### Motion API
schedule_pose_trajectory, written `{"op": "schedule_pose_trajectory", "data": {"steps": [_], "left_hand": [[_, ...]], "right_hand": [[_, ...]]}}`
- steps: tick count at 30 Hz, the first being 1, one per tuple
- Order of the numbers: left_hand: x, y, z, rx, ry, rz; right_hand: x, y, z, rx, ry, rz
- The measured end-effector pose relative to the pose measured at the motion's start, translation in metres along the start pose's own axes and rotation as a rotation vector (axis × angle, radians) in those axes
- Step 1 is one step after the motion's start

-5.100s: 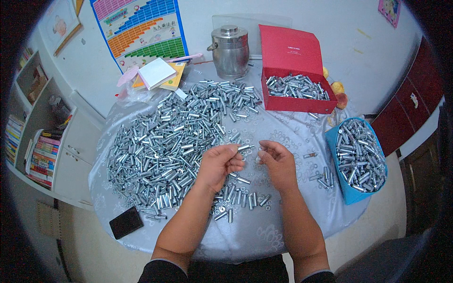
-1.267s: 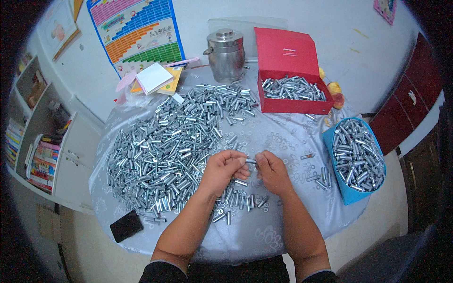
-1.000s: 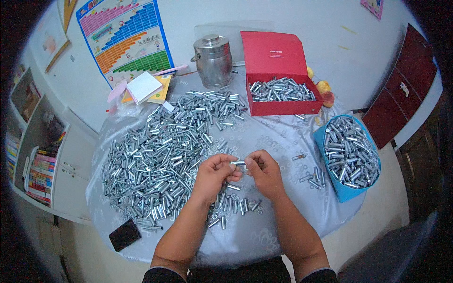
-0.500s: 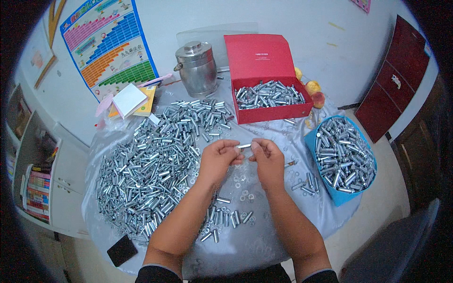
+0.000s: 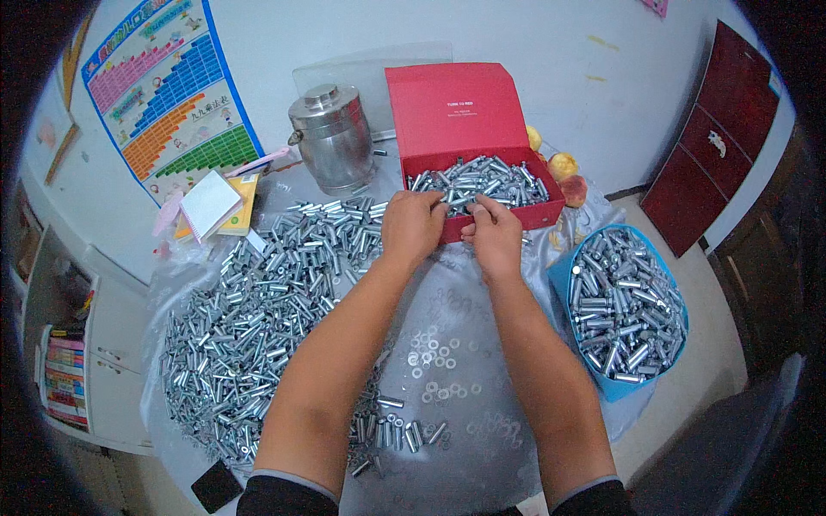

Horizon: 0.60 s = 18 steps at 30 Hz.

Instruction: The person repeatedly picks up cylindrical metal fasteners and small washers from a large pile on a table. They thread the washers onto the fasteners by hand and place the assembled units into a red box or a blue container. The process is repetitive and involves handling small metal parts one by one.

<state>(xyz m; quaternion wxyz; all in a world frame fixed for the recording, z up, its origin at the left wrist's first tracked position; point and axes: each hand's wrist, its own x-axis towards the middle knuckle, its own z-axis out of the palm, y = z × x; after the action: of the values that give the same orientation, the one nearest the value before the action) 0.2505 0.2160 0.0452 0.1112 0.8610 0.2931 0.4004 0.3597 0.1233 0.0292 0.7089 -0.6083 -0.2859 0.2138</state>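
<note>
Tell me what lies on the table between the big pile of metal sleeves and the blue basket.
Head view: loose washers on the plastic sheet, crossed by both forearms.

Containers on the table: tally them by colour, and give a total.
Red box: 1
Blue bin: 1
Steel canister: 1
Total: 3

The red box and blue bin hold metal sleeves; the canister is lidded. Both hands, left hand and right hand, are at the red box's front edge.
</note>
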Motion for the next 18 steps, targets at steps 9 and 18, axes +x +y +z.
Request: {"op": "schedule_pose_trajectory", "data": {"steps": [9, 18], "left_hand": [[0.003, -0.01, 0.001, 0.042, -0.149, -0.053], [0.015, -0.038, 0.022, 0.239, 0.001, -0.085]], "right_hand": [[0.003, -0.001, -0.015, -0.84, -0.011, -0.309], [0.012, -0.016, -0.017, -1.052, -0.243, -0.294]]}}
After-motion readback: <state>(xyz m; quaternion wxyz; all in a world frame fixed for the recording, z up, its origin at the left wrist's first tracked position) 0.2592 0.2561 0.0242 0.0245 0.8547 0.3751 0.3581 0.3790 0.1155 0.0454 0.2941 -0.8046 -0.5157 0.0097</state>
